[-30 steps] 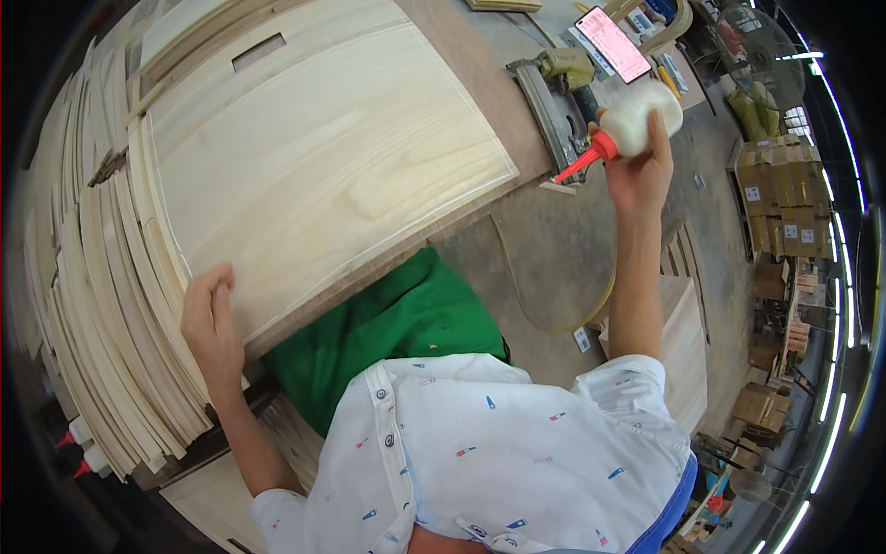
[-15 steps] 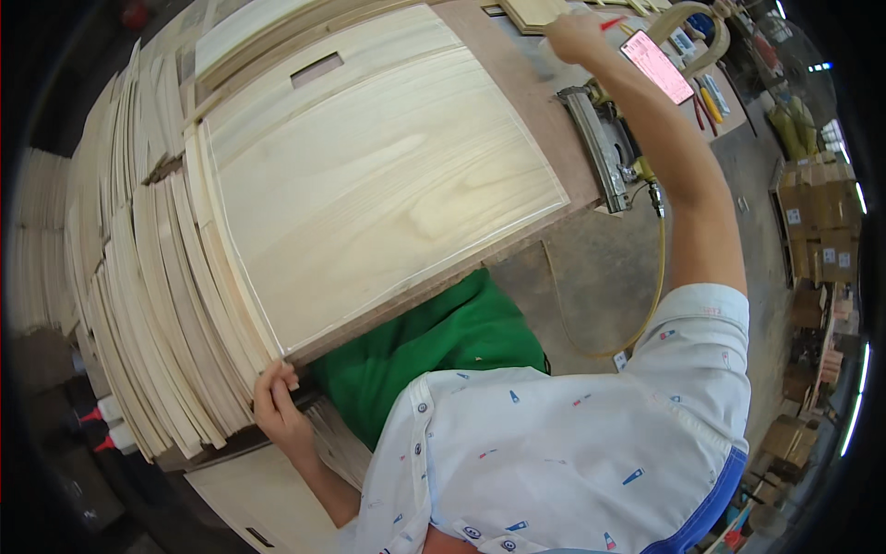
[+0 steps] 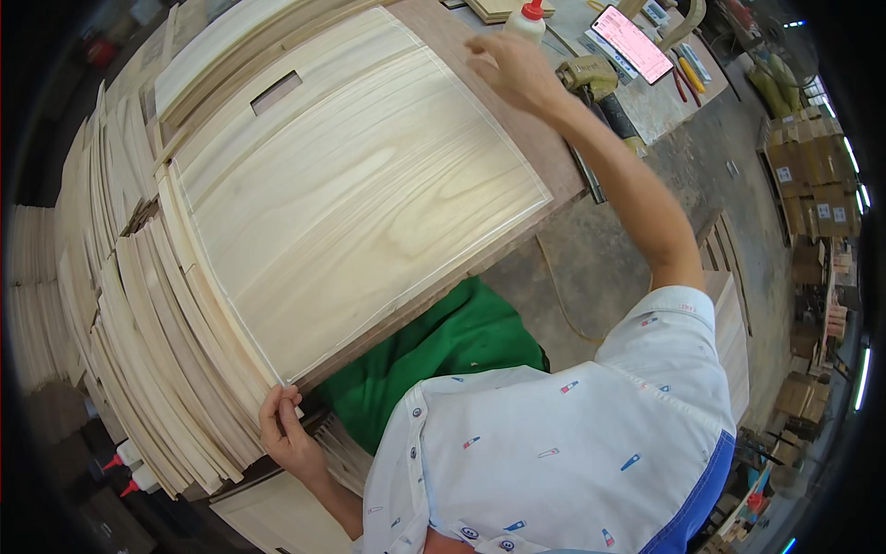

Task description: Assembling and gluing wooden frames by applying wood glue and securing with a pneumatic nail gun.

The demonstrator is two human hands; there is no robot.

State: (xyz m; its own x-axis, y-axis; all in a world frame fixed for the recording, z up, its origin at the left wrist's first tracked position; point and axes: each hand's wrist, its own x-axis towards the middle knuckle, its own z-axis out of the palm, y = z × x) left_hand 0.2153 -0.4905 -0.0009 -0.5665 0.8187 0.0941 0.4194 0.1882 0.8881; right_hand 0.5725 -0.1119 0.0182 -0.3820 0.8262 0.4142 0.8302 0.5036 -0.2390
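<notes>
In front of me lies a pale wooden panel [image 3: 369,194] with a rectangular slot, a thin white line of glue running along its edges. My left hand [image 3: 288,434] is at the panel's near left corner, fingers closed around the end of a wooden strip [image 3: 220,291] that lies along the left edge. Over the far right side of the panel's board, my right hand [image 3: 517,72] is raised with fingers apart and nothing in it. Just beyond it stands a white glue bottle [image 3: 526,26] with a red cap. A nail gun [image 3: 591,78] is partly hidden behind my right forearm.
Stacked wooden strips [image 3: 152,342] crowd the left side. On the bench at far right are a phone with a lit pink screen [image 3: 630,44] and pliers [image 3: 688,78]. An air hose [image 3: 558,286] hangs beside the bench. Cardboard boxes [image 3: 812,175] stand farther right.
My right hand has let go of the glue bottle, which now stands on the bench, and moved left toward the panel. My left hand stays at the corner. The view has shifted slightly.
</notes>
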